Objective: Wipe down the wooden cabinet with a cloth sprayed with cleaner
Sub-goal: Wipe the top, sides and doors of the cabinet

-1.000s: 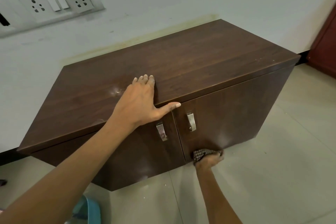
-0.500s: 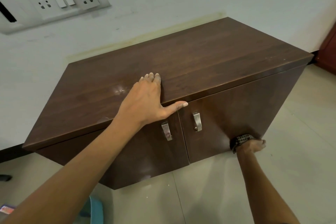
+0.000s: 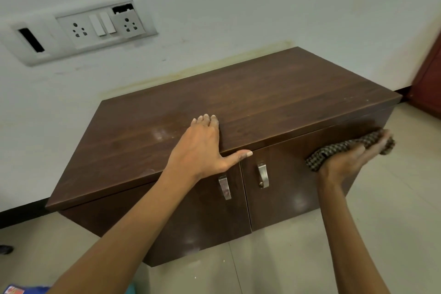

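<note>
A dark brown wooden cabinet [image 3: 274, 93] with two doors and two metal handles [image 3: 262, 175] stands on the floor against the wall. My left hand [image 3: 202, 148] rests flat on the front edge of its top, thumb along the edge above the left door. My right hand [image 3: 353, 157] holds a bunched dark checked cloth [image 3: 334, 149] against the upper right part of the right door [image 3: 293, 179], just under the top's edge. The hand is blurred by motion.
Light floor tiles [image 3: 393, 210] spread in front and to the right. A switch and socket panel [image 3: 105, 25] is on the wall above left. A reddish-brown door or furniture edge [image 3: 429, 79] stands at the far right. Something blue [image 3: 21, 290] lies at the bottom left.
My right hand swept the cloth from the bottom middle of the right door along to its right side, then up to its top right. My left hand stayed put.
</note>
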